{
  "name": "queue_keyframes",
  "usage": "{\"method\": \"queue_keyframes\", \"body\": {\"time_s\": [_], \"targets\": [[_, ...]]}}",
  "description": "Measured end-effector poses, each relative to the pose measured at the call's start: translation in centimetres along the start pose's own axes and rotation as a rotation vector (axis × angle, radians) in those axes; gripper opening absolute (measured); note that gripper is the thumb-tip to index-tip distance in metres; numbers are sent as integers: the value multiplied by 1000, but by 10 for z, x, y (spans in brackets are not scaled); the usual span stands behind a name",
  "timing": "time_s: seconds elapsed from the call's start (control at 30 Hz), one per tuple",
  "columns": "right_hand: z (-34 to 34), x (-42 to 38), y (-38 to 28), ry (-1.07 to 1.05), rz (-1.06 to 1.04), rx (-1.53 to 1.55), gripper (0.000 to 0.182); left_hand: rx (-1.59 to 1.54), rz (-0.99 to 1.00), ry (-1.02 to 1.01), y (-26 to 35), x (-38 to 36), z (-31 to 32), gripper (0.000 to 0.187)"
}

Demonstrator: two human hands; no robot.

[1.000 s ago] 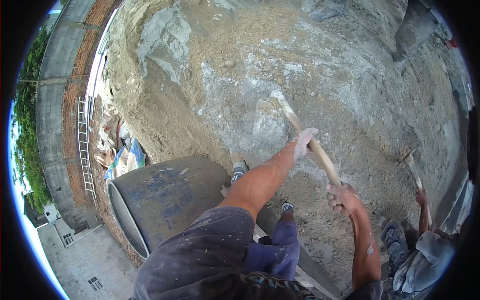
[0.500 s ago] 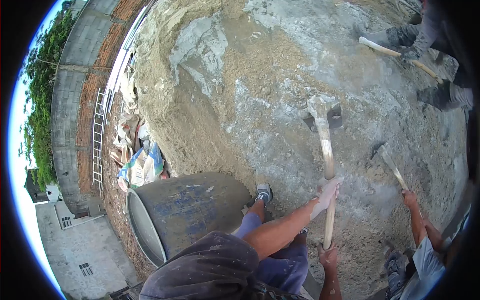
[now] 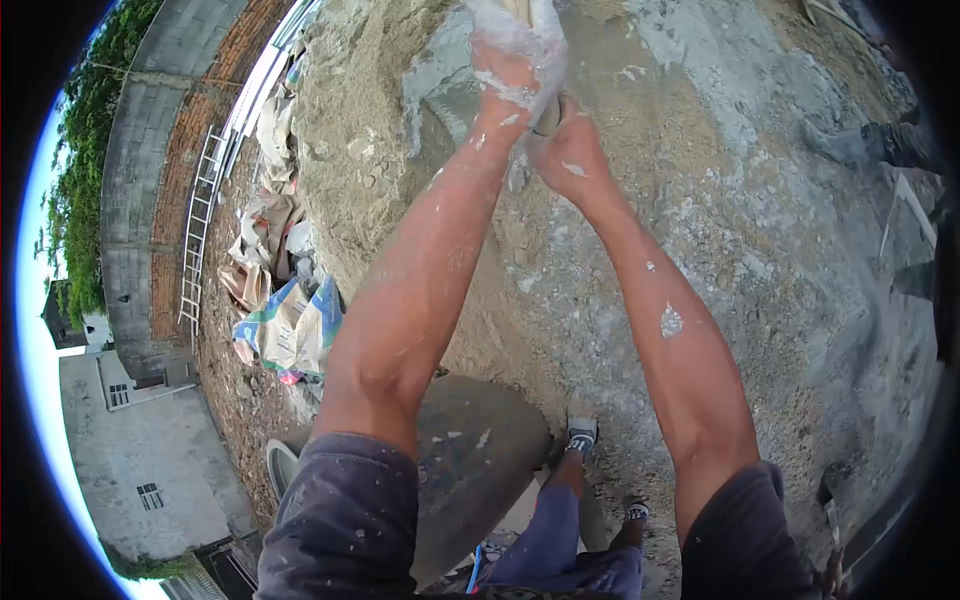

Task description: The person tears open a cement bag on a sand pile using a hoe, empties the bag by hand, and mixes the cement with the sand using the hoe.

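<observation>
Both my arms stretch up to the top of the view. My left hand [image 3: 518, 55], coated in pale dust, is wrapped round a wooden handle [image 3: 547, 118]. Just below and right of it, my right hand [image 3: 570, 150] closes on the same handle near its end. The tool's head is out of view. Behind my hands lies a heap of sand and grey powder [image 3: 370, 130]. My feet, in sandals [image 3: 581, 434], stand at its lower edge beside a dark barrel [image 3: 480, 440] lying on its side.
Crumpled sacks [image 3: 290, 325] and a ladder [image 3: 200, 225] lie left, by a block-and-brick wall [image 3: 140, 200]. A co-worker's boot [image 3: 845, 145] and a pale handle [image 3: 915, 210] show at right. Another person's hand [image 3: 832, 575] is at lower right.
My hands have swung the tool up from the mixed ground, and its head has left the view. The co-workers at right have shifted toward the edge of view.
</observation>
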State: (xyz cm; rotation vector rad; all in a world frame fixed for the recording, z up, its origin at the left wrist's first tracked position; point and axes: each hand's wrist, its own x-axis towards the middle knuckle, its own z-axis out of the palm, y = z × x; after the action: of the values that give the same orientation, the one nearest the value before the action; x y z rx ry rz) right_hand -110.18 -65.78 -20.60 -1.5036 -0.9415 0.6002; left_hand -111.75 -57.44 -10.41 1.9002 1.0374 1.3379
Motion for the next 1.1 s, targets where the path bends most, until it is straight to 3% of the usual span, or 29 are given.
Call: {"method": "queue_keyframes", "body": {"time_s": [0.1, 0.2, 0.23, 0.3, 0.43, 0.47, 0.53, 0.7, 0.87, 0.93, 1.0, 1.03, 1.1], "targets": [[38, 17, 64, -110, 224, 89, 41, 276, -66, -39, -134, 3, 31, 45], [68, -14, 147, -294, 485, 138, 33, 610, -294, -316, -254, -25, 52, 44], [71, -28, 175, -268, 472, 112, 32, 720, -385, -432, -279, -46, 63, 44], [85, -58, 213, -207, 450, 97, 31, 693, -418, -496, -275, -83, 68, 40], [61, -90, 196, -256, 676, 221, 28, 939, -375, -709, -288, -119, 76, 30], [50, -97, 181, -262, 745, 233, 25, 1074, -16, -1045, -302, -122, 78, 27], [32, -119, 168, -266, 851, 263, 23, 927, -343, -963, -309, -155, 84, 28], [-9, -189, 184, -283, 989, 269, 26, 737, -556, -1256, -276, -234, 80, 25], [-79, -261, 175, -370, 1110, 328, 27, 696, -918, -1070, -220, -331, 90, 22], [-113, -295, 166, -380, 1168, 369, 28, 715, -649, -1302, -231, -380, 92, 21], [-147, -320, 152, -371, 1206, 453, 28, 727, -582, -1343, -219, -413, 97, 18], [-164, -334, 150, -374, 1212, 483, 28, 733, -660, -1277, -203, -435, 104, 17], [-201, -362, 148, -374, 1223, 546, 27, 782, -433, -1322, -175, -471, 114, 13]]}}
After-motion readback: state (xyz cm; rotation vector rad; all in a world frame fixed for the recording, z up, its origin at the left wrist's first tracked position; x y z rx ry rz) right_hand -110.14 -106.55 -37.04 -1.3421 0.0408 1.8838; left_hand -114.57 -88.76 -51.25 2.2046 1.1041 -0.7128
